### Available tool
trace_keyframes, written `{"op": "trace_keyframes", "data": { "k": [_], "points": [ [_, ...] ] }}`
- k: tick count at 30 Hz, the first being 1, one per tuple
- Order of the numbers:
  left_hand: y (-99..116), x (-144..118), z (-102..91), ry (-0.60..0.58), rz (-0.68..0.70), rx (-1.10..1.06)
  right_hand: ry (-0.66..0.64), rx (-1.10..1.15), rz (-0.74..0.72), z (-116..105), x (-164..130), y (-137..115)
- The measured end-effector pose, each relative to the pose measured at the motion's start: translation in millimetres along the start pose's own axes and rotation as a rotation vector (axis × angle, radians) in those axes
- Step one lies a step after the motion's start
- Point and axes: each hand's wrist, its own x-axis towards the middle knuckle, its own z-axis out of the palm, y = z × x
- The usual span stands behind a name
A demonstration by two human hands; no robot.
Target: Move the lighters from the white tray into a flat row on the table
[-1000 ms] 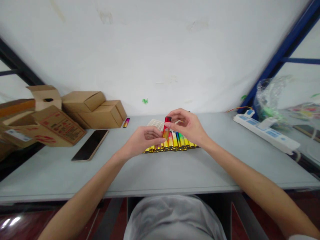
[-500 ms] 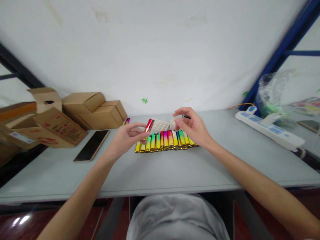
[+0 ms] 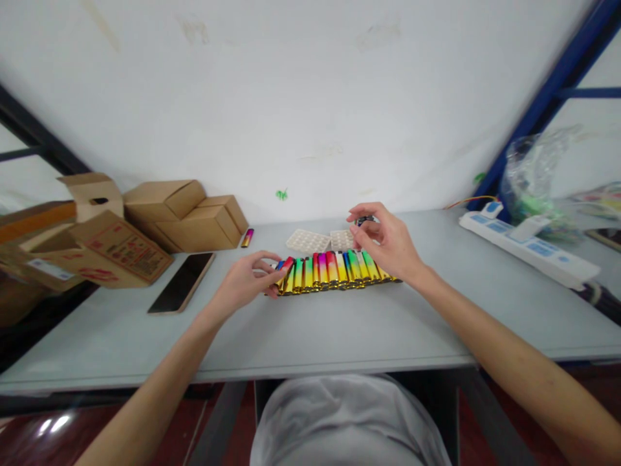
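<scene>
A row of shiny lighter-shaped tubes (image 3: 334,270), coloured red, green, purple and blue fading to gold, lies side by side on the table. My left hand (image 3: 250,279) is at the row's left end, its fingers closed on a red tube (image 3: 287,265) that rests over the others. Above the right part of the row is my right hand (image 3: 388,243), fingers curled. Something small and dark (image 3: 365,221) shows within its fingers, too unclear to name. Behind the row are two pale trays, a left tray (image 3: 308,241) and a right tray (image 3: 341,239), with a gridded surface.
A single purple-and-gold tube (image 3: 247,238) lies apart, near the cardboard boxes (image 3: 198,220). A phone (image 3: 181,283) and an open carton (image 3: 119,249) are to the left. On the right are a white power strip (image 3: 528,249) and a clear plastic bag (image 3: 536,175).
My left hand has lowered the red tube from above the row onto its left end. My right hand has shifted slightly right and up, fingers still curled.
</scene>
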Motion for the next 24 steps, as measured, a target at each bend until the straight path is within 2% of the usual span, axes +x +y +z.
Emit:
{"op": "trace_keyframes", "data": {
  "k": [4, 8, 15, 20, 24],
  "points": [
    [5.7, 2.8, 12.5, 0.015, 0.051, 0.057, -0.003, -0.056, -0.036, -2.3, -0.2, -2.5],
    [2.0, 2.6, 16.8, 0.029, 0.081, 0.134, -0.001, -0.117, -0.075, -4.0, 0.4, -4.2],
    [-3.5, 5.2, 17.7, 0.088, 0.203, 0.409, 0.025, -0.180, -0.154, -4.2, 1.2, -3.6],
    [-0.1, 2.0, 16.1, 0.112, 0.215, 0.446, 0.045, -0.189, -0.178, -8.6, 2.9, -2.2],
    [-2.9, 1.6, 6.4, 0.162, 0.247, 0.423, 0.115, -0.271, -0.189, -20.1, 9.7, 3.4]
  ]
}}
